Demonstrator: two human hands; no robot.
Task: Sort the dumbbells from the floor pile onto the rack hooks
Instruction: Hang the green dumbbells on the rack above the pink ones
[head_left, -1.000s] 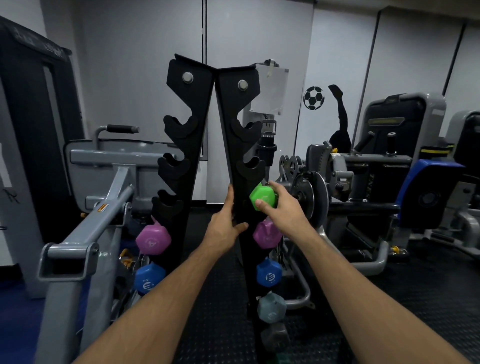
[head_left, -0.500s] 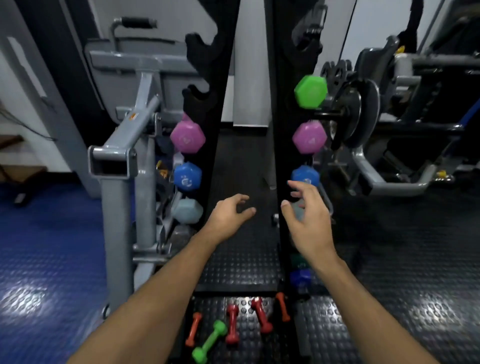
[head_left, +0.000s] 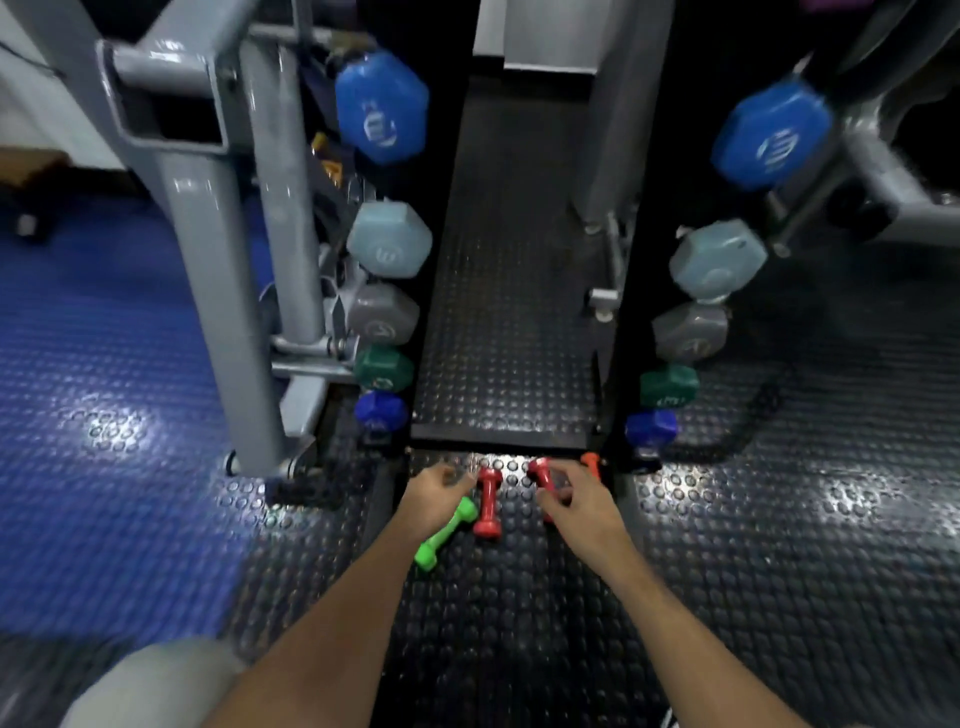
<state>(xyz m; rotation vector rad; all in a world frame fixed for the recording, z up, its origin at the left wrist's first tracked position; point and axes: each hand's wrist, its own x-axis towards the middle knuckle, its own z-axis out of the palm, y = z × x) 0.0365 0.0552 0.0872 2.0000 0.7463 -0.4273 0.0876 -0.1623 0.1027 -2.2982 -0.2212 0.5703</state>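
Both hands low over floor pile. Left hand (head_left: 435, 496) loosely curled, empty, above green dumbbell (head_left: 444, 535). Right hand (head_left: 576, 501) fingers round a red dumbbell (head_left: 542, 475); another red dumbbell (head_left: 488, 501) lies between them w/ rack (head_left: 613, 332) just behind

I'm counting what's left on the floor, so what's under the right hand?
A red dumbbell: its far head shows past the right hand, the rest is covered. An orange one peeks out beyond. Whether the fingers grip it can't be told.
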